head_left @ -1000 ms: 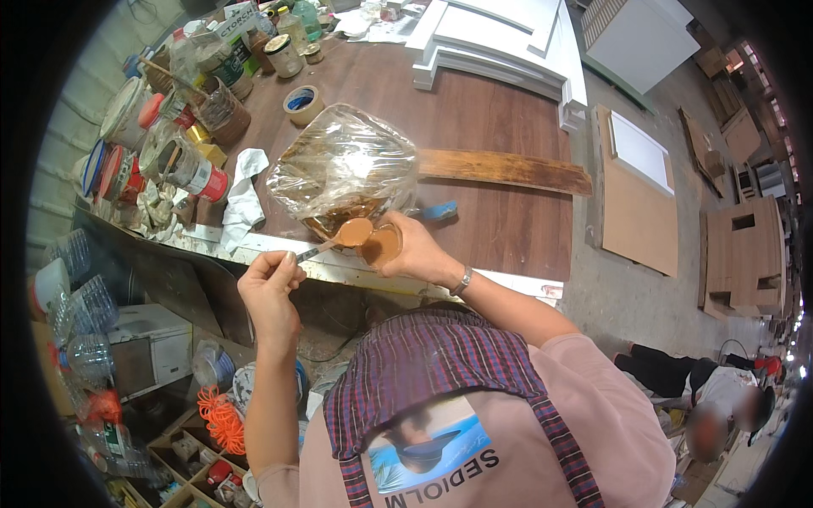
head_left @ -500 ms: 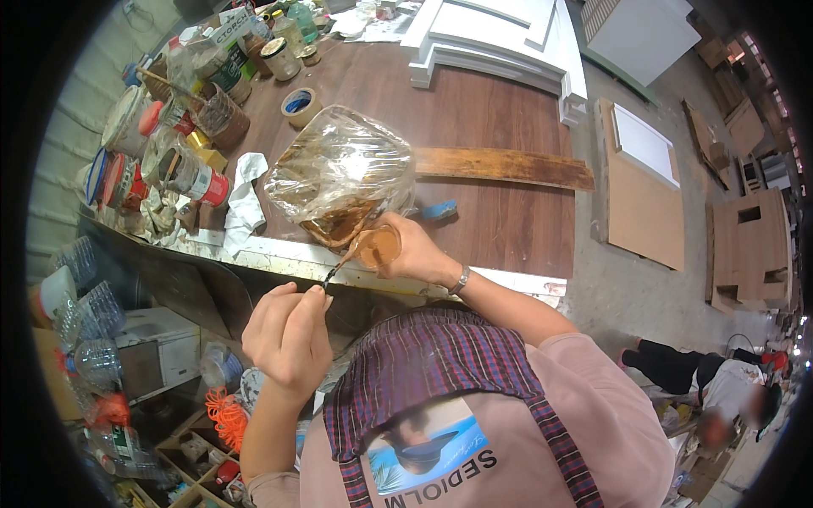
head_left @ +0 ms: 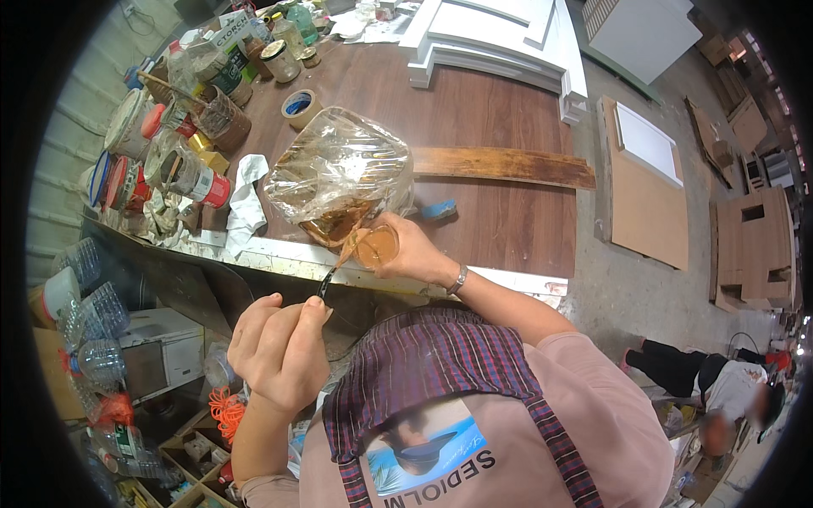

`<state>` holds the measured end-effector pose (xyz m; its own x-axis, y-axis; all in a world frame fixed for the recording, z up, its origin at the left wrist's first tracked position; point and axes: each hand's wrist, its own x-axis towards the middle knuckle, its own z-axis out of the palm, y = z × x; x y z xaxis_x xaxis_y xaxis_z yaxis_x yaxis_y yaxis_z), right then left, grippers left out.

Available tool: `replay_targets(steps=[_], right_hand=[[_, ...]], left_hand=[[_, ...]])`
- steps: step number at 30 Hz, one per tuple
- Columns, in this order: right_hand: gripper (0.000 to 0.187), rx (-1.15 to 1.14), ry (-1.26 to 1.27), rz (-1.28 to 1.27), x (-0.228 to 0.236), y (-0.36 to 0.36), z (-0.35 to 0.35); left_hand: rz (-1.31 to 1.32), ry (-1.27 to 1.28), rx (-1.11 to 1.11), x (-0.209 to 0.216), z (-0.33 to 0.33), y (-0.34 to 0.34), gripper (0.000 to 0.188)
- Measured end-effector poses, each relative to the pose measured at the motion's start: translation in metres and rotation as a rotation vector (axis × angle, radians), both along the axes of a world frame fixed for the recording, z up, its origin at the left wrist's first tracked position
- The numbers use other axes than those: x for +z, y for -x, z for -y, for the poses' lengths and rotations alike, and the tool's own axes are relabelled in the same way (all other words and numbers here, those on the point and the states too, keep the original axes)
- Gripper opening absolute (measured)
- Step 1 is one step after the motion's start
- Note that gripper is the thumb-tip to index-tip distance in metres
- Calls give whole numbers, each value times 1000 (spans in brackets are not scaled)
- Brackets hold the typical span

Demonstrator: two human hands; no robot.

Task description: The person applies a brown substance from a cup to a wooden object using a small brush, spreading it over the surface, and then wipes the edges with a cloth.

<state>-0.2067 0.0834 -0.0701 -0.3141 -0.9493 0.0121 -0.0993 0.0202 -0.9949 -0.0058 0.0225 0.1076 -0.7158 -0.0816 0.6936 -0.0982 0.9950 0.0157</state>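
My left hand point(head_left: 281, 345) is closed, pinching the dark handle of a slim brush point(head_left: 328, 281) between thumb and fingers. The brush's brownish end rests at the left rim of a small clear cup point(head_left: 377, 246) with tan-brown liquid in it. Wrapped round that cup is my right hand point(head_left: 413, 254), over the table's front edge. Just beyond it sits a container with amber-brown contents, covered by a crinkled clear plastic bag point(head_left: 339, 169). A stained wooden strip point(head_left: 508, 168) extends right from behind the bag. Beside it lies a small blue piece point(head_left: 439, 210).
A tape roll point(head_left: 301, 107) and a crumpled white cloth point(head_left: 246, 203) lie on the brown table point(head_left: 508, 233). Jars, bottles and cans point(head_left: 203, 182) crowd its left side. White panels point(head_left: 491, 42) sit at the back. Another person point(head_left: 720, 381) is at the far right.
My left hand has drawn slightly left and down, with the brush still at the cup. The right hand and cup have hardly moved.
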Motion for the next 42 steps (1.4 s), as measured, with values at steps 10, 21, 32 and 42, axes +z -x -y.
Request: replay_targets(steps=[10,21,32,42], right_hand=[[60,17,-44,-2,3,2,-1],[62,34,-40,-14,-5,0,2],[60,-7,5,-22,-5,-1,1],[57,8,-48,-1,4,0,0]], left_hand=[[12,42,4,-10,4,2,18],[5,51,-11,-22,9,8,14],[12,55,-2,-19,8,10,13],[27,54,-10,-12,5,7,14]])
